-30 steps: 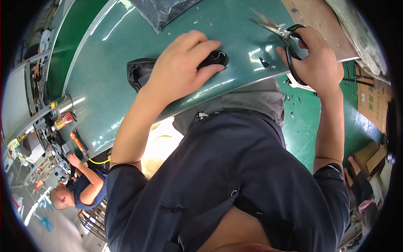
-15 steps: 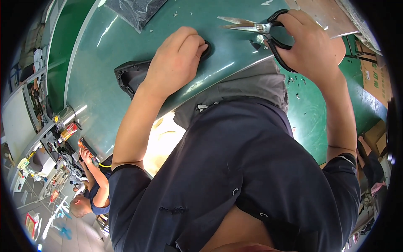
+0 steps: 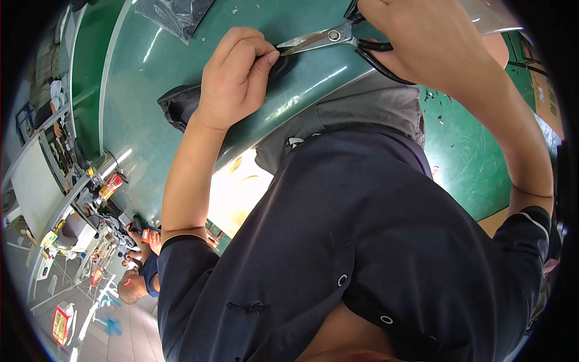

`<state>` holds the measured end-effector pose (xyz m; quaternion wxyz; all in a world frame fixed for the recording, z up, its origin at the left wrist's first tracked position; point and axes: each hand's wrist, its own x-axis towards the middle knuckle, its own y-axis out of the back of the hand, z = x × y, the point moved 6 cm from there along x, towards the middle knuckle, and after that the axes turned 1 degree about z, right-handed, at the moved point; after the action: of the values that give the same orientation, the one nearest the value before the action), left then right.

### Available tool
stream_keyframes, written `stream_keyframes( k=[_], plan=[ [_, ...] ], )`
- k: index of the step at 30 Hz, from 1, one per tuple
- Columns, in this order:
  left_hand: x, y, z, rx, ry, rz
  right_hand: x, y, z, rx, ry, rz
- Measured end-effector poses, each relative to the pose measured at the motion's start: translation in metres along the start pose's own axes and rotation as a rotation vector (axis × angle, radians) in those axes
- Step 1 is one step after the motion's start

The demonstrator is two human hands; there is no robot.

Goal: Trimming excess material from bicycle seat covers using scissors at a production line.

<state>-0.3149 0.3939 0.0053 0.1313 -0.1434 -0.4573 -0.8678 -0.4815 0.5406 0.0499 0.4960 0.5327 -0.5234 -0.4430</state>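
Observation:
My left hand point(image 3: 234, 81) pinches the edge of a black leather-like piece point(image 3: 180, 102) that lies on the green tabletop. Its other end, with a folded open rim, sticks out to the left of my wrist; the middle is hidden under the hand. My right hand point(image 3: 431, 45) grips a pair of scissors point(image 3: 333, 35) with black handles. The metal blades point left, slightly parted, and their tips reach the black piece right beside my left thumb and fingertips. Whether they touch the material I cannot tell.
A dark plastic bag point(image 3: 175, 15) lies at the table's far left. Small scraps dot the tabletop point(image 3: 142, 160) and the green floor point(image 3: 467, 139) to the right. Another person point(image 3: 136, 286) works at the lower left, near a cluttered bench. A cardboard box point(image 3: 546, 99) stands at the far right.
The scissors have moved left to my left fingertips, and their blades have closed somewhat. My left hand has shifted slightly up and left, still on the black piece.

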Motion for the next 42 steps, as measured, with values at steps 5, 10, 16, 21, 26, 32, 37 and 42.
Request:
stream_keyframes(
  k=[5,10,16,21,26,32,37,42],
  plan=[
    [-0.001,0.001,0.001,-0.004,0.006,0.027,0.009,-0.003,-0.004,-0.038,0.078,-0.004],
    [-0.002,0.0,0.001,0.015,-0.022,0.044,0.024,0.006,-0.013,-0.088,0.095,-0.146],
    [0.004,-0.002,0.004,-0.006,-0.026,0.049,0.033,-0.004,-0.006,-0.156,0.123,-0.309],
    [-0.009,0.006,-0.001,-0.001,0.006,0.083,0.038,-0.013,-0.009,-0.205,0.278,-0.29],
    [0.007,0.002,-0.008,-0.129,-0.04,0.08,0.012,0.011,0.013,-0.244,0.148,-0.055],
    [0.003,0.006,-0.001,-0.102,0.13,-0.028,-0.007,-0.011,0.041,0.268,0.223,0.499],
    [-0.004,0.011,0.009,0.199,0.085,-0.042,-0.009,-0.001,0.031,-0.172,-0.086,-0.03],
    [-0.003,0.002,0.022,0.259,0.12,-0.051,-0.007,-0.005,0.025,-0.154,-0.021,-0.013]
  ],
)
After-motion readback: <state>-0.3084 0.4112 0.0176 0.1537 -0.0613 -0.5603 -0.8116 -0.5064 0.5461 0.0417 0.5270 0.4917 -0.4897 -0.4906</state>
